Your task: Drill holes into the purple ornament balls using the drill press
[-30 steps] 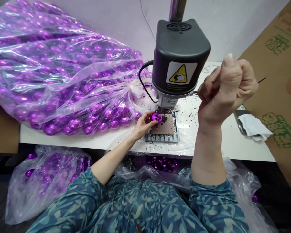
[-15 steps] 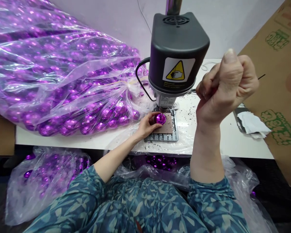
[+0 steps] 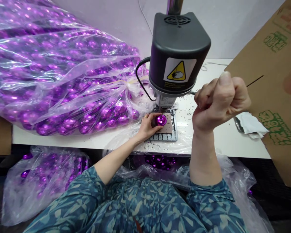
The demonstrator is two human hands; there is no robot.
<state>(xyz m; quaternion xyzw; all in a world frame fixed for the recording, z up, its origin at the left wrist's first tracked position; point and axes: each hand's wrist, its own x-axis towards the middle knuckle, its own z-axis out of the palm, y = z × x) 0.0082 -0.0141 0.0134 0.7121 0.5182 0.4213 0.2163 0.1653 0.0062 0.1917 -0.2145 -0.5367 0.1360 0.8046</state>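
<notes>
My left hand pinches a shiny purple mirror ball between thumb and fingers. The ball rests on a brown board lying on the slotted metal base of a bench drill press. The chuck is right above the ball, and whether the bit touches it is hard to see. Raised at the machine's right side, my right hand is closed in a fist around the drill press lever, of which only a short piece shows; the grip itself is hidden by my fingers.
A big clear bag of purple mirror balls fills the left of the white table. Dark shavings are scattered around the base. A cardboard box stands at right, near a white cloth. Another bag of balls hangs below left.
My left hand has moved the mirror ball right, from the board's left side to under the chuck. My right hand has come down and slightly left with the lever.
</notes>
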